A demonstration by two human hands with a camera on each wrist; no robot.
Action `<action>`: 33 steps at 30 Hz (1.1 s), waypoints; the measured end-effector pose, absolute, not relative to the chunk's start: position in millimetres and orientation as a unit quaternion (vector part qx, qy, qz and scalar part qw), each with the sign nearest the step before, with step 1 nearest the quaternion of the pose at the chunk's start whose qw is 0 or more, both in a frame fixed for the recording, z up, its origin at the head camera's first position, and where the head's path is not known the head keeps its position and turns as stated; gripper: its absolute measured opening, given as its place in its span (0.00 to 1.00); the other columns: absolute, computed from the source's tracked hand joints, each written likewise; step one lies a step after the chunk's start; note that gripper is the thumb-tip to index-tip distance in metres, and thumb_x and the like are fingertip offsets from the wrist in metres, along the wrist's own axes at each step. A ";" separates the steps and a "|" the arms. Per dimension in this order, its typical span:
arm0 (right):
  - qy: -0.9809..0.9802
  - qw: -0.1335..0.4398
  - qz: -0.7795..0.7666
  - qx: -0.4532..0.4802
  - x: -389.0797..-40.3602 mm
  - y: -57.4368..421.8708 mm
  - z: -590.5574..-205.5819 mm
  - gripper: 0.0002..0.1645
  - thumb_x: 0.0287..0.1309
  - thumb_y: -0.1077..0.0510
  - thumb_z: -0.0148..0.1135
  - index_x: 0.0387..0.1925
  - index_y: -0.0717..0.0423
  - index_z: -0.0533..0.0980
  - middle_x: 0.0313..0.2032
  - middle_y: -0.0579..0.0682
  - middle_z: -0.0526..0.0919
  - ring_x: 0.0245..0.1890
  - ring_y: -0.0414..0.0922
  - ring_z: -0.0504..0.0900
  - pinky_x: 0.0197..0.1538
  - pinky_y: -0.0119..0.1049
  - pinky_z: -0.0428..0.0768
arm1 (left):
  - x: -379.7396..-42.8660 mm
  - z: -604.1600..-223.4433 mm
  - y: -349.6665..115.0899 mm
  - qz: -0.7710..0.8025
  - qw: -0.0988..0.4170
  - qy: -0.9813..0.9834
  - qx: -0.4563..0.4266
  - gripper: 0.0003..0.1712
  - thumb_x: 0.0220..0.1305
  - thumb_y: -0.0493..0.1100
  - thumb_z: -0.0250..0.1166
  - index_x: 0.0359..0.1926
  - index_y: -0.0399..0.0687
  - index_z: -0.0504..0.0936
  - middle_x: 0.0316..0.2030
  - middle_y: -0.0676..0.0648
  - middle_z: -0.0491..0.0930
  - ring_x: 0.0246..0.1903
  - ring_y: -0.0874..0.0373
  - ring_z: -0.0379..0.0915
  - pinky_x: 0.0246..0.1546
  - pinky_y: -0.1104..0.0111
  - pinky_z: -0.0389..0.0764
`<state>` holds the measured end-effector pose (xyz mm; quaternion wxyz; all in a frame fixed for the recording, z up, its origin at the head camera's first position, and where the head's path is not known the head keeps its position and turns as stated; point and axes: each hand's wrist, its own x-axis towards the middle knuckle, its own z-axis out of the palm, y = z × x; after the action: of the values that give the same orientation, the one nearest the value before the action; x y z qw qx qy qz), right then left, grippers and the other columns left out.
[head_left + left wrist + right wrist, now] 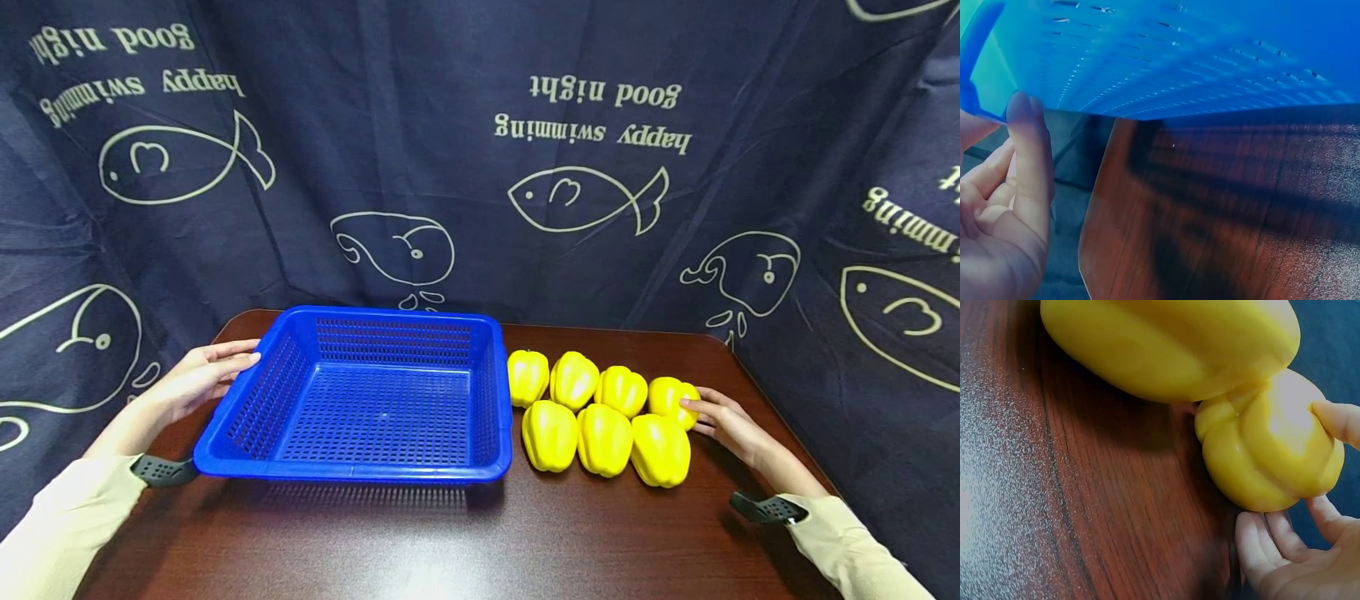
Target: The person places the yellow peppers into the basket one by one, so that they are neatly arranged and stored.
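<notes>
A blue perforated plastic basket [390, 425] is on the left part of the brown table, its inside bare. My left hand [193, 379] pinches the rim at the basket's left side; in the left wrist view its fingertips [1019, 109] meet the blue edge. Several yellow bell peppers [550, 435] are grouped in two rows just right of the basket. At the far-right end of the back row, my right hand [731, 423] holds a yellow bell pepper [1254, 459] between its digits. That pepper touches a neighbouring pepper [1166, 344] in the right wrist view.
The brown wooden table [360, 550] reflects light near its front edge. Behind and beside it hangs a dark blue curtain [480, 167] printed with fish and lettering. Both wrists wear dark straps [161, 472].
</notes>
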<state>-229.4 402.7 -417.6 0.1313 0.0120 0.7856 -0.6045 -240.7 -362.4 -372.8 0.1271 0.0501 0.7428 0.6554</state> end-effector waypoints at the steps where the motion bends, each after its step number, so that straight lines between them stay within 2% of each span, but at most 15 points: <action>1: 0.785 0.131 -0.606 0.009 -229.3 402.8 -417.2 0.31 0.69 0.53 0.49 0.62 0.68 0.53 0.38 0.32 0.77 0.39 0.31 0.80 0.44 0.25 0.80 | -240.5 -372.8 -362.0 0.658 0.126 0.741 0.051 0.15 0.72 0.39 0.54 0.43 0.71 0.77 0.37 0.63 0.85 0.35 0.65 0.83 0.34 0.71 0.84; 11: 0.751 0.132 -0.647 -0.007 -225.4 403.7 -416.0 0.10 0.68 0.58 0.50 0.49 0.47 0.63 0.38 0.35 0.78 0.37 0.33 0.81 0.43 0.27 0.81 | -239.1 -372.1 -359.1 0.669 0.122 0.732 0.042 0.15 0.71 0.40 0.55 0.42 0.72 0.78 0.36 0.63 0.85 0.34 0.66 0.83 0.33 0.71 0.84; 23: 0.716 0.120 -0.687 0.000 -228.5 403.3 -420.2 0.09 0.68 0.62 0.50 0.46 0.49 0.65 0.36 0.36 0.80 0.34 0.33 0.82 0.41 0.25 0.82 | -238.3 -373.7 -358.6 0.675 0.122 0.726 0.034 0.15 0.71 0.40 0.55 0.41 0.73 0.79 0.36 0.63 0.85 0.34 0.66 0.83 0.33 0.72 0.84; 28: 0.721 0.120 -0.683 0.008 -231.0 404.3 -420.8 0.09 0.67 0.61 0.52 0.46 0.49 0.65 0.35 0.36 0.81 0.34 0.33 0.82 0.40 0.25 0.82 | -237.3 -373.3 -357.5 0.659 0.117 0.743 0.025 0.12 0.70 0.43 0.57 0.43 0.73 0.77 0.36 0.65 0.84 0.34 0.66 0.83 0.34 0.71 0.84; 33: 0.730 0.118 -0.673 0.003 -230.9 405.7 -418.9 0.09 0.66 0.58 0.55 0.45 0.47 0.66 0.35 0.35 0.81 0.34 0.33 0.82 0.41 0.25 0.82 | -236.5 -372.7 -357.2 0.663 0.120 0.739 0.023 0.13 0.70 0.43 0.56 0.42 0.74 0.77 0.36 0.65 0.84 0.34 0.65 0.83 0.34 0.71 0.84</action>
<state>-230.9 405.7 -418.9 0.1179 0.0029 0.7305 -0.6727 -236.5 -357.2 -372.7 0.1199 0.0228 0.7390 0.6625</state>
